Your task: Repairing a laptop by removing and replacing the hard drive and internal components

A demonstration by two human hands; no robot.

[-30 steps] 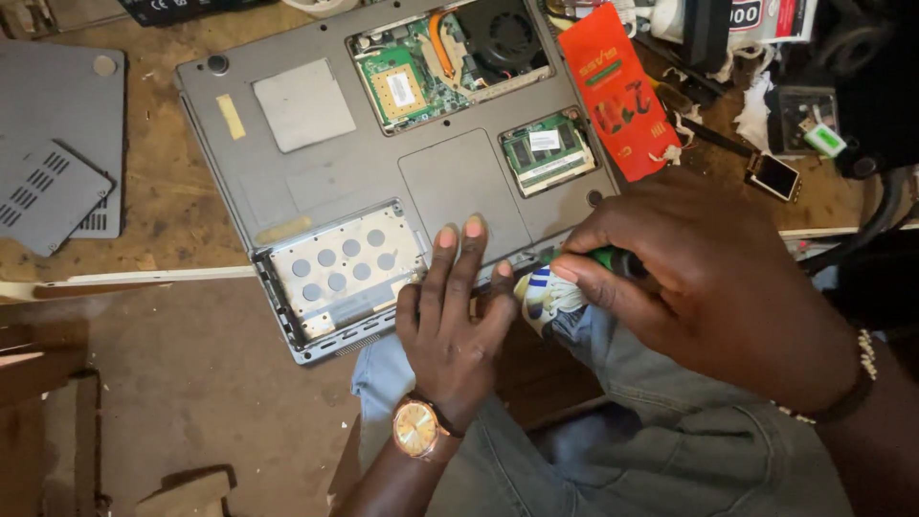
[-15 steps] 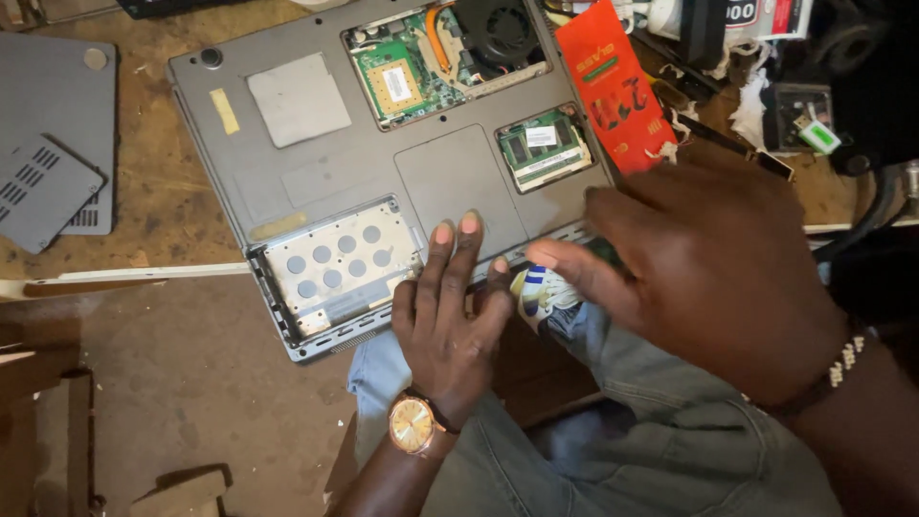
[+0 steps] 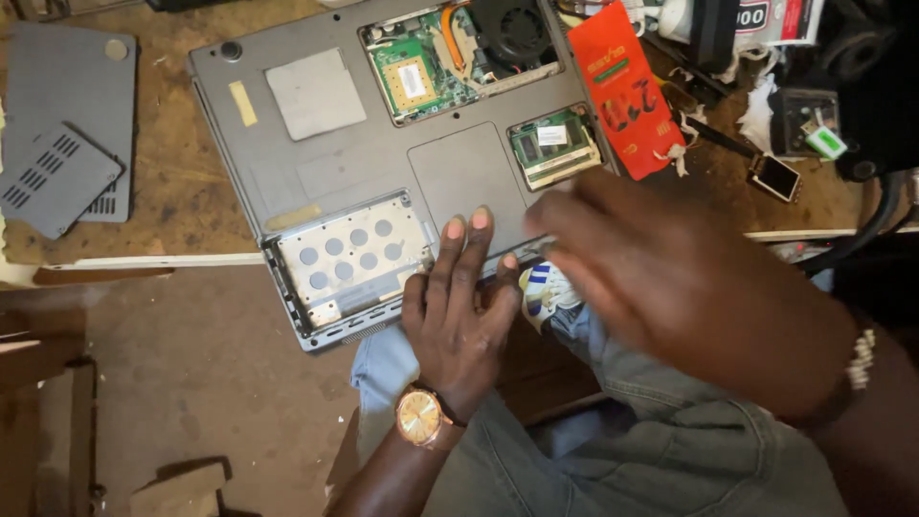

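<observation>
Right hand (image 3: 689,287) is sweeping leftward, blurred, above the upturned grey laptop (image 3: 383,182); grip cannot be told. Left hand (image 3: 464,306) is pressing flat, fingers together, on its near edge over the lap, beside the drive bay (image 3: 349,258).

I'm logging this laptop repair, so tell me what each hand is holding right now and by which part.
The left hand holds nothing; it lies flat on the upturned laptop at its near edge. The right hand is motion-blurred, so any hold cannot be told.

I see the grey laptop (image 3: 383,172) lying upside down — bottom covers off, green circuit boards exposed — overhanging the wooden surface (image 3: 182,187)
</observation>
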